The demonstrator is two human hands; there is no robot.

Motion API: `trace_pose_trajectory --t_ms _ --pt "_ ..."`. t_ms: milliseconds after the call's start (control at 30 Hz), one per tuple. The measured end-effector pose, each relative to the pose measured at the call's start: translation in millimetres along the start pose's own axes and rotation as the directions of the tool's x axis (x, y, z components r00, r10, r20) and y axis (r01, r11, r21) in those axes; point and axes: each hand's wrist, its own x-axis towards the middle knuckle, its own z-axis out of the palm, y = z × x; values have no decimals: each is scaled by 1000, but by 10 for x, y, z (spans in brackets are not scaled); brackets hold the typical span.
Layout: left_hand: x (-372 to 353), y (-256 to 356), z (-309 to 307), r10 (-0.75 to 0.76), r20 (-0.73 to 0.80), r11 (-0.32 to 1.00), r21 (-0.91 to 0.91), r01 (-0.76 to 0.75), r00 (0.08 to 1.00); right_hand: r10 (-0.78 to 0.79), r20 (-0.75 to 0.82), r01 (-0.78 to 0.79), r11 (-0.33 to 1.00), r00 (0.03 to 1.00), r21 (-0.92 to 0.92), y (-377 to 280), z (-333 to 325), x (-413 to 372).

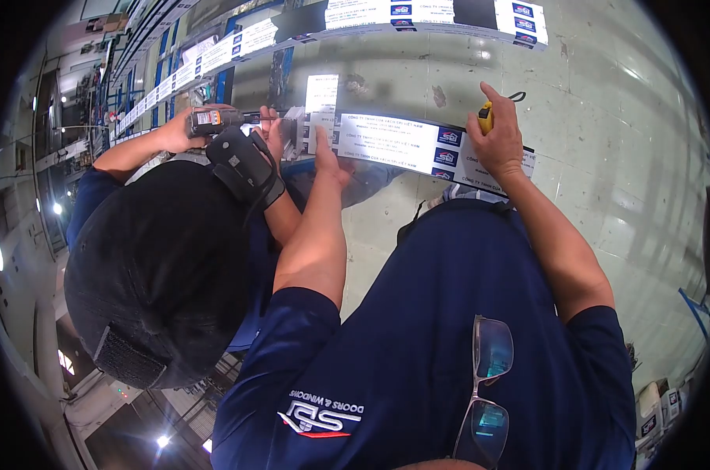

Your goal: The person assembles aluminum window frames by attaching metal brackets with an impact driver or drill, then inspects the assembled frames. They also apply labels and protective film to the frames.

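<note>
Right hand (498, 139) around one yellow tool (487, 118)

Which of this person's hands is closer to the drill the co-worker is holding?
Left. The left hand lies flat on the wrapped bar, near the drill; the right hand grips a yellow tool farther along the bar.

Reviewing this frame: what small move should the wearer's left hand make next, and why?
Probably press the left hand firmly down on the long white-film-wrapped profile: a co-worker's grey power tool is at its end, and the right hand, gripping a small yellow tool, rests on it further along.
</note>
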Motion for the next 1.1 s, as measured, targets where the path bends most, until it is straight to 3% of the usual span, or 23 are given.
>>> trace_pose_trajectory --t_ms 1100 --pt "-30 3 17 -11 -36 999 -36 10 999 2 28 -3 999 1000 34 -24 -20 18"
